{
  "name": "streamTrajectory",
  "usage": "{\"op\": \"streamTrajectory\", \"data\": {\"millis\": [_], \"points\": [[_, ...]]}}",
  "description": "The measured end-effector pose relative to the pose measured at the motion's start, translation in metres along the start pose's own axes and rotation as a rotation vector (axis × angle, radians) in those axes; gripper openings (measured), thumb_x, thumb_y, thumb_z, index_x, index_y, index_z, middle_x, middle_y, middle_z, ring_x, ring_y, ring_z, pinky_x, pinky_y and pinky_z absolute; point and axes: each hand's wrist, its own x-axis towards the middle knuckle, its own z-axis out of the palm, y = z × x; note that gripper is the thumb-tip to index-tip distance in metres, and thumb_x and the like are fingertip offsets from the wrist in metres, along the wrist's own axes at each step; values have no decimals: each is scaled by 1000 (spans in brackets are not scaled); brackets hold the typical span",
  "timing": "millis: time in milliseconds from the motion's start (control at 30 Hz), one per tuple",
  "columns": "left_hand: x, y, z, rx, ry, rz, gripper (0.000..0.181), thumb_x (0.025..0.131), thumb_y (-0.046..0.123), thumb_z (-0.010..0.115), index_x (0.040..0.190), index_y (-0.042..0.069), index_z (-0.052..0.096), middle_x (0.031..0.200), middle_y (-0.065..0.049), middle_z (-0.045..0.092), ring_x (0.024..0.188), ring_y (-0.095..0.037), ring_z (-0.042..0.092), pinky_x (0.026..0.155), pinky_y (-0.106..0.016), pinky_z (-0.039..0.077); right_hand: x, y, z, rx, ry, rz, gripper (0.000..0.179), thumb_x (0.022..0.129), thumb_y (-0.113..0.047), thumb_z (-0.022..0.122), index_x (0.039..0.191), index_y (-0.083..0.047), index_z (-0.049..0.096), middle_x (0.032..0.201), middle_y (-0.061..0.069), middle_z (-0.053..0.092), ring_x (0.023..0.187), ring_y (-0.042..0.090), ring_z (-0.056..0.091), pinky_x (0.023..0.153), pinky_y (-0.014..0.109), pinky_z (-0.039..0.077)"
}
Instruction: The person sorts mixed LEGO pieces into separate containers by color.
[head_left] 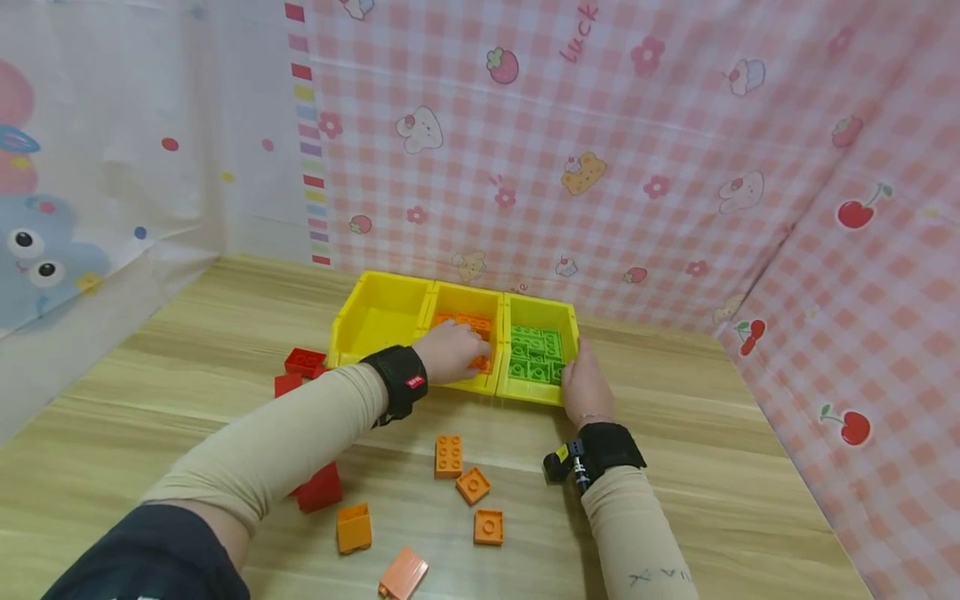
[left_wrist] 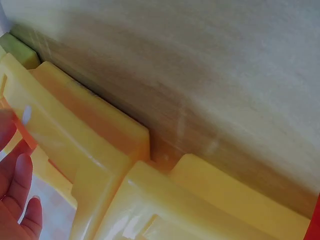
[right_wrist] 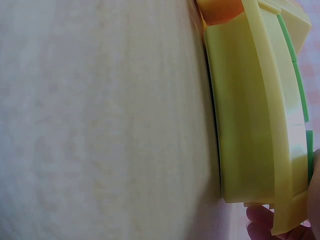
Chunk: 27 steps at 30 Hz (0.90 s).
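Note:
Three yellow bins stand side by side. My left hand (head_left: 453,352) reaches into the middle yellow bin (head_left: 487,382), its fingertips down at the orange bricks (head_left: 474,322). In the left wrist view its fingers (left_wrist: 19,186) are bent beside an orange edge; I cannot tell whether they hold a brick. My right hand (head_left: 587,385) grips the side wall of the right yellow bin (head_left: 536,393), with fingers (right_wrist: 260,216) curled round its corner in the right wrist view. Green bricks (head_left: 531,343) lie in rows inside that bin.
The left yellow bin (head_left: 386,312) shows a bare floor. Red bricks (head_left: 304,362) lie left of it, partly behind my left forearm. Loose orange bricks (head_left: 448,457) are scattered in front, with a paler orange brick (head_left: 405,573) nearest me. A pink checked cloth (head_left: 465,192) hangs behind.

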Motion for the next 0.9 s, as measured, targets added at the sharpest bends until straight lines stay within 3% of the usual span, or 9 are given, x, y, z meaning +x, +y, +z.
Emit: {"op": "streamTrajectory", "data": {"millis": [433,567,700,800,900], "points": [[-7,-5,9,-108,-12,-27,15,88,13,60,98,11,71,89,-1,69,77,-16,62,72,-32,49,1,-2,0,-2,4,-16,50,100,-15,34,147,-4,20,142,19,38,125,32,43,99,46,35],[-12,0,6,-55,-24,-13,18,89,15,59,103,11,70,98,-2,67,88,-20,60,78,-34,47,1,-1,0,6,6,-19,50,100,-15,34,147,-3,20,142,19,37,125,32,42,100,46,35],[-26,13,-1,55,30,84,15,88,16,63,100,11,70,100,-3,64,90,-21,56,79,-33,46,0,0,-1,6,6,-17,51,99,-14,34,147,-3,20,142,19,37,125,32,42,99,47,35],[-41,29,-7,79,58,194,15,85,18,67,98,12,69,97,-2,63,88,-18,55,77,-30,46,1,1,-1,10,1,-13,51,99,-14,34,146,-3,20,143,19,36,125,33,42,100,47,34],[-57,48,-10,76,13,288,22,85,24,67,104,14,68,100,1,63,91,-16,55,78,-29,45,1,1,-1,15,-4,-7,51,99,-15,34,147,-3,20,143,19,36,126,32,41,100,47,34]]}}
